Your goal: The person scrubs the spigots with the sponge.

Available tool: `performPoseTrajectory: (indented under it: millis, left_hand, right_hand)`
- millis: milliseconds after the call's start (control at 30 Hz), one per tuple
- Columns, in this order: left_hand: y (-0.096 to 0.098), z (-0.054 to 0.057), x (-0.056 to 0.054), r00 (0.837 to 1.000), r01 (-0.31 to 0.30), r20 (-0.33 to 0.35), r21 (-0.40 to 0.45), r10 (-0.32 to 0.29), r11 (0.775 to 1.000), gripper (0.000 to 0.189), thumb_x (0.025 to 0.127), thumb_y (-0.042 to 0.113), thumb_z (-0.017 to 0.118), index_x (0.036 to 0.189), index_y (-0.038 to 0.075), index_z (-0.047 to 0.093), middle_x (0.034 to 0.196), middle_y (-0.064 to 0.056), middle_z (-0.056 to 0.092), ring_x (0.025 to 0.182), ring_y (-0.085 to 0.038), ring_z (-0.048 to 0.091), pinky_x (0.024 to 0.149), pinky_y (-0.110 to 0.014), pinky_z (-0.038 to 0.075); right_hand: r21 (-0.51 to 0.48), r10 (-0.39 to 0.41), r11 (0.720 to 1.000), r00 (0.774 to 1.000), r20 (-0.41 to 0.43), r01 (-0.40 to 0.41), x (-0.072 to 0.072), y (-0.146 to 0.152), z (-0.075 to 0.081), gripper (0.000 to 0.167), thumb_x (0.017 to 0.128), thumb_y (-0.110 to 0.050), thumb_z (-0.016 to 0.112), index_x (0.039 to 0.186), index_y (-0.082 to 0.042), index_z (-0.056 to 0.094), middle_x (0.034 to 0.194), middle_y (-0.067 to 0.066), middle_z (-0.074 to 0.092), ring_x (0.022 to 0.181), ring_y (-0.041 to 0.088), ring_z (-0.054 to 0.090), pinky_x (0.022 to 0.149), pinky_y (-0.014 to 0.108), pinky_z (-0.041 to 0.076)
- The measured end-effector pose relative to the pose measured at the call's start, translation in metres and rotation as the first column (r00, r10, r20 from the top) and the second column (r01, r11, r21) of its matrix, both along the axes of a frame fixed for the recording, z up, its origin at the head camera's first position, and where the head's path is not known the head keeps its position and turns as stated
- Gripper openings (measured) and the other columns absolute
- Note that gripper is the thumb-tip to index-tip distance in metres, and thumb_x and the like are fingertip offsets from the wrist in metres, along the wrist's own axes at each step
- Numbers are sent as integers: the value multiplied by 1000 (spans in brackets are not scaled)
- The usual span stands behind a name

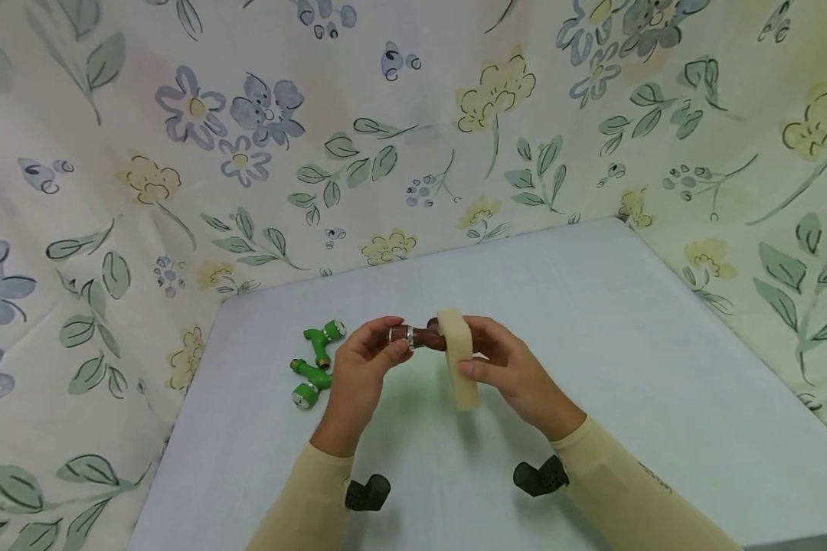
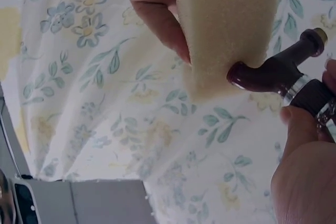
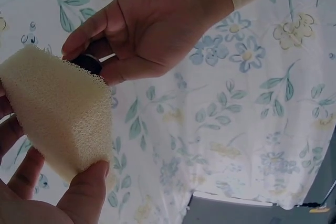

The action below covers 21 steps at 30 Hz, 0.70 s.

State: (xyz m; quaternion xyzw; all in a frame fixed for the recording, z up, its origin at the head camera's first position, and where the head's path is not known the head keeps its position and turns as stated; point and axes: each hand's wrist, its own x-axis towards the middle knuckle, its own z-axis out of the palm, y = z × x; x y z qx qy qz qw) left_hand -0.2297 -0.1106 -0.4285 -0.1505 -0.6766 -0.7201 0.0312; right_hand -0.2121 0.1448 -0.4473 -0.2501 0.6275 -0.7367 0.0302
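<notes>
My left hand [image 1: 361, 375] grips a dark brown tap [image 1: 423, 337] by its silver-banded knob end, thumb and fingers around it. The left wrist view shows the tap's curved spout [image 2: 247, 78] against the face of a cream sponge [image 2: 228, 30]. My right hand [image 1: 517, 371] pinches that sponge [image 1: 460, 356] between thumb and fingers, holding it upright beside the tap. In the right wrist view the sponge hides most of the tap. Two green taps [image 1: 312, 383] [image 1: 321, 344] lie on the table just left of my left hand.
A white-covered table [image 1: 593, 329] lies under both hands. Behind and beside it hangs a flower-patterned cloth [image 1: 400, 153]. A dark device sits at my left wrist [image 1: 368, 492] and another at my right wrist [image 1: 540, 476].
</notes>
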Motion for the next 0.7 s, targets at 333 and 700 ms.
performPoseTrajectory:
  millis: [333, 700]
  left_hand:
    - [3, 5, 5, 1000, 15, -8, 9, -15, 1000, 32, 102, 0, 76, 134, 1, 71, 119, -21, 69, 110, -33, 71, 95, -46, 62]
    - [9, 12, 11, 998, 57, -4, 25, -57, 998, 33, 102, -7, 73, 134, -7, 67, 119, -21, 68, 109, -29, 71, 94, -46, 63]
  right_hand:
    - [34, -30, 999, 999, -10, 30, -4, 1, -4, 53, 105, -8, 72, 155, -14, 57, 144, 14, 61, 132, 37, 55, 106, 41, 54]
    - [159, -163, 974, 987, -12, 163, -11, 4, -9, 59, 103, -18, 80, 157, -21, 56, 140, 10, 62, 130, 31, 58, 109, 52, 52]
